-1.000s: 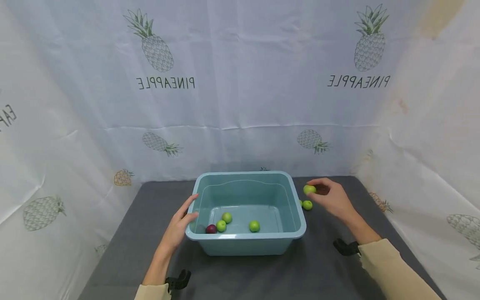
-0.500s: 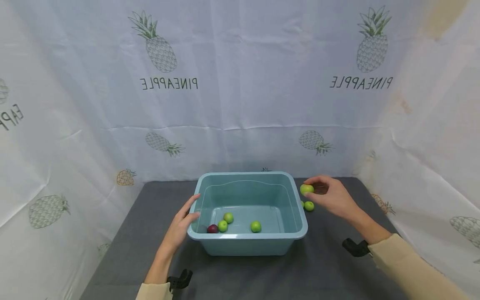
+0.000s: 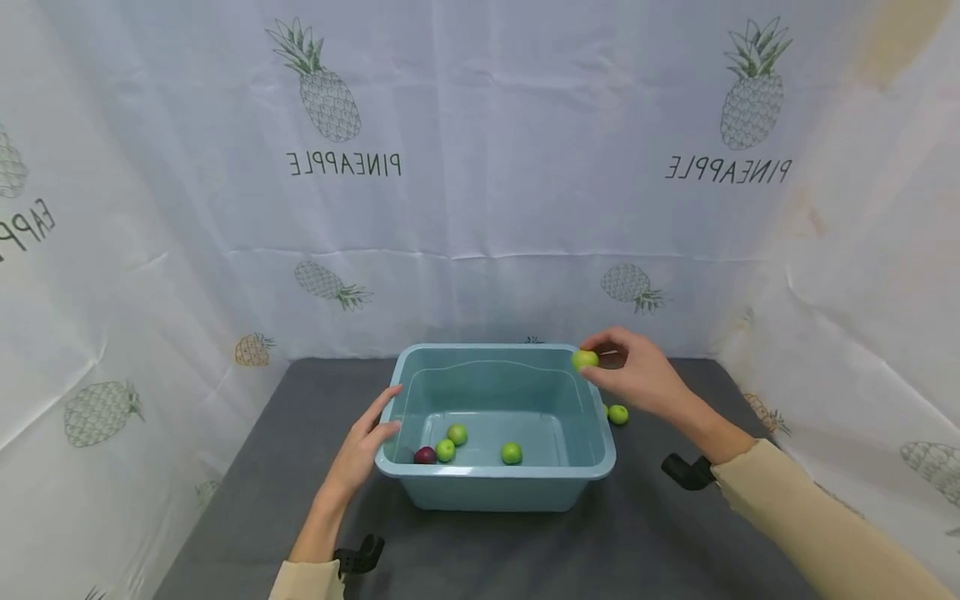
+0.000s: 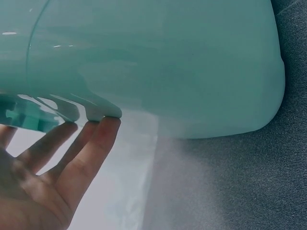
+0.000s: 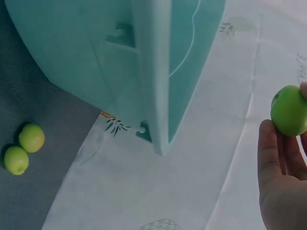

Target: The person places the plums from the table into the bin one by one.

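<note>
My left hand (image 3: pixel 358 450) holds the left rim of a blue-green plastic basin (image 3: pixel 491 493). Its thumb and a finger lie at the rim in the head view; in the left wrist view several fingertips (image 4: pixel 111 120) touch the basin's outer wall. Between the thumb and fingers of my right hand (image 3: pixel 637 371) is a small green apple (image 3: pixel 585 360), raised at the basin's far right corner. Inside the basin lie three green apples (image 3: pixel 512 453) and a dark red round fruit (image 3: pixel 424 456), near the front.
Two more green apples (image 5: pixel 31 138) rest on the dark grey table (image 3: pixel 300 417) just right of the basin. A white curtain (image 3: pixel 517 208) printed with pineapples hangs behind the table and along both sides.
My right hand has carried the green apple left and up, from beside the basin to its far right corner. My left hand stays at the rim.
</note>
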Tool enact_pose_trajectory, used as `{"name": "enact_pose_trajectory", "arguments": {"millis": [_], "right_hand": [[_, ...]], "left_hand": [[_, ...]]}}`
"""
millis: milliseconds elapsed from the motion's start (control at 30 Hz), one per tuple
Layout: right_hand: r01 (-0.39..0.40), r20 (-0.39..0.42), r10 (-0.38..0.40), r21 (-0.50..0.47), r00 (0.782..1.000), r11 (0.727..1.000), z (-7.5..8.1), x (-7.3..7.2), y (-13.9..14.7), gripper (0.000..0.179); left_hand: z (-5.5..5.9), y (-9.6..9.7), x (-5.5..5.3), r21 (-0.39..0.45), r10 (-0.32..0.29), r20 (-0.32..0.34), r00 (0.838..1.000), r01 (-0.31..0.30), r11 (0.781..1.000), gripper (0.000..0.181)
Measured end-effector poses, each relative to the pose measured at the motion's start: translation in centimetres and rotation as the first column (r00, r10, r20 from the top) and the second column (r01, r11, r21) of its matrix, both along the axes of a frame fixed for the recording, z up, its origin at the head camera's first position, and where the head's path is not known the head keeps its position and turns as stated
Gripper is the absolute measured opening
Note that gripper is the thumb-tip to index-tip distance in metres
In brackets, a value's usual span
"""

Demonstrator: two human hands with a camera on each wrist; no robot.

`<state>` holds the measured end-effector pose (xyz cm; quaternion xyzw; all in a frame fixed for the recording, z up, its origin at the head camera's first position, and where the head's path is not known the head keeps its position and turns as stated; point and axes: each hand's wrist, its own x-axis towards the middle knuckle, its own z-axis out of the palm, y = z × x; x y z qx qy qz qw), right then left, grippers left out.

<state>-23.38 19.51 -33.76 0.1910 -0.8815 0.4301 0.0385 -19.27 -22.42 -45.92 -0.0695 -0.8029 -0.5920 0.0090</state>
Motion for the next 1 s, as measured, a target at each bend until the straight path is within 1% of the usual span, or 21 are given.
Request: {"name": "enact_pose_trajectory", "arguments": {"millis": [133,367,500,600,800,1000], "right_hand": [[-0.024,-0.017,0.024,-0.015,1.000,1.000,0.6,-0.8,-1.1,0.034],[-0.085,-0.069,0.084,-0.019,0.994,0.996,1.1,-2.0,-3.2,0.031],[-0.088,-0.075,0.087,-0.014,0.993,0.996,1.3,-2.7,-4.5,0.031],[-0.097,-0.088,0.096,-0.011,0.991,0.995,1.1,-3.4,-5.3,0.031],[-0.168,-0.103,0.166,-0.011,0.981,0.986,0.2,-5.0,-7.2,0.030],[-0.193,-0.088,0.194,0.013,0.977,0.981,-0.6,-5.6,-9.0,0.028]], "left_hand": [[0.0,0.0,0.0,0.003,-0.004,0.005,1.000,0.004,1.000,0.052],[0.1,0.1,0.0,0.006,0.012,0.012,1.000,-0.013,1.000,0.052],[0.1,0.1,0.0,0.002,0.013,0.009,1.000,-0.013,1.000,0.052],[0.2,0.2,0.0,-0.002,0.015,0.012,1.000,-0.015,1.000,0.053],[0.4,0.3,0.1,-0.001,0.009,0.008,1.000,-0.009,1.000,0.053],[0.5,0.4,0.3,-0.005,0.010,-0.001,1.000,-0.010,1.000,0.052]]}}
